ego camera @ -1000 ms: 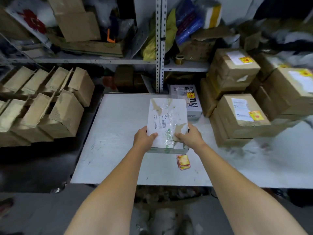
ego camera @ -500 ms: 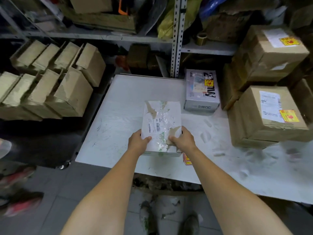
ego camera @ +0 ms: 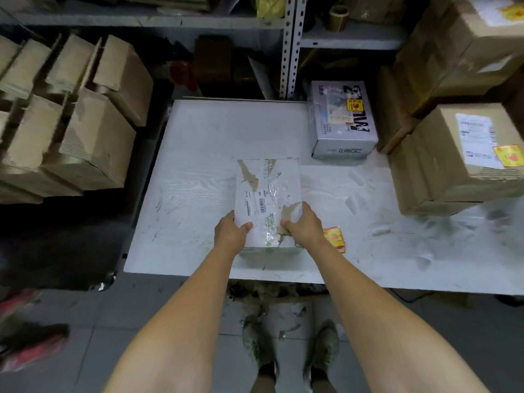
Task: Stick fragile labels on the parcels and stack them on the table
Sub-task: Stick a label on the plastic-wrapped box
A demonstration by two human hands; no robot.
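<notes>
A flat white parcel (ego camera: 268, 191) with torn tape and a barcode label lies on the white table (ego camera: 204, 154). My left hand (ego camera: 231, 229) grips its near left corner and my right hand (ego camera: 302, 226) grips its near right corner. A small pile of red-and-yellow fragile labels (ego camera: 334, 238) rests on the table just right of my right hand. A grey printed box (ego camera: 344, 120) bearing a fragile label stands at the back. Brown labelled parcels (ego camera: 459, 154) are stacked at the right.
Rows of plain cardboard boxes (ego camera: 73, 120) fill the left side, off the table. A metal shelf (ego camera: 289, 43) with a tape roll (ego camera: 338, 14) stands behind. My feet (ego camera: 289, 347) and a red shoe (ego camera: 28, 347) show on the tiled floor.
The view has tilted down and nearer, so the floor and my feet show. Both hands keep hold of the white parcel, which sits at about the same spot on the table.
</notes>
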